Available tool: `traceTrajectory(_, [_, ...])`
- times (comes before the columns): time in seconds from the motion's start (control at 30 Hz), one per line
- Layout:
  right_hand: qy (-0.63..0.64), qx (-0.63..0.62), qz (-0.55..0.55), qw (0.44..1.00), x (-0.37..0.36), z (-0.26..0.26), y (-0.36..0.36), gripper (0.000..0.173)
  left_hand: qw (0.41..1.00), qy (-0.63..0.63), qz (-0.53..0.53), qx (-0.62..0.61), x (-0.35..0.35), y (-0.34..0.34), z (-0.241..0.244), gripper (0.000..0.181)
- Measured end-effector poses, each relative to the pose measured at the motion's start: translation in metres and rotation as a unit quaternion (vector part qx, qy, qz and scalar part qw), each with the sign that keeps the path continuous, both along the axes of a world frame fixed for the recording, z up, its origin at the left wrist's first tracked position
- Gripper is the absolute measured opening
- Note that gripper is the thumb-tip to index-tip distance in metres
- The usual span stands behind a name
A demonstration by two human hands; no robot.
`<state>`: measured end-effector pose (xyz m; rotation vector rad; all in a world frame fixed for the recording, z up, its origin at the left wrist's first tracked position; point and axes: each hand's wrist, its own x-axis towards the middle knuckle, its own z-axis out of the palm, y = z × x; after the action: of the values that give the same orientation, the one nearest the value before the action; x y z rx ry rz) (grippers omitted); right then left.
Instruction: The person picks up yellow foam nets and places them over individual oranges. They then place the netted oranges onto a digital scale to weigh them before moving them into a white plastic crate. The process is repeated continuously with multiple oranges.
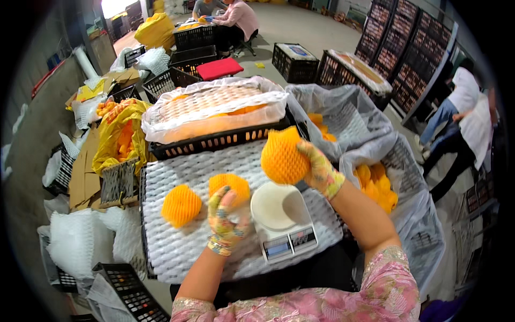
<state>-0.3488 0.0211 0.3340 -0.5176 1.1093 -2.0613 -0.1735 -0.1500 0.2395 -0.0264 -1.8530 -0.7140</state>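
My right hand (320, 169), in a patterned glove, holds a round item in an orange foam net (285, 156) above the back of a white digital kitchen scale (277, 209). The scale's round plate bears nothing but a shadow. My left hand (226, 219), gloved alike, is at the near side of a second orange-netted item (235, 187); whether the fingers touch it cannot be told. Left of that hand, a third orange-netted item (181, 205) lies on the white foam padding (173, 253).
Behind the padding stands a black crate (217, 141) lined with plastic and foam. Plastic-lined crates (386, 161) with orange nets are at the right. A yellow bag (102, 153), cardboard (85, 173) and foam sheets (80, 241) lie left. Several people (237, 20) are farther off.
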Motion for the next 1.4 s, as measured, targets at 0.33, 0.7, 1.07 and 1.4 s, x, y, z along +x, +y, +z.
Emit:
traceTrajectory(0.33, [0.101,0.022,0.037,0.994,0.198,-0.039,0.1,0.076,0.861,-0.164,-0.319,0.36,0.112,0.106,0.029,0.083])
traceTrajectory(0.7, [0.349,0.218,-0.201,0.889,0.271,-0.079,0.12,0.043,0.69,-0.225,-0.361,0.585,0.174,0.162,0.015,0.092])
traceTrajectory(1.07, [0.195,0.227,-0.18,0.937,0.269,-0.1,0.141,0.017,0.706,-0.211,-0.322,0.595,0.189,0.175,-0.006,0.088])
traceTrajectory(1.4, [-0.42,0.147,-0.013,0.895,0.259,-0.14,0.137,0.03,0.414,-0.156,-0.466,0.766,0.216,0.162,-0.012,0.07])
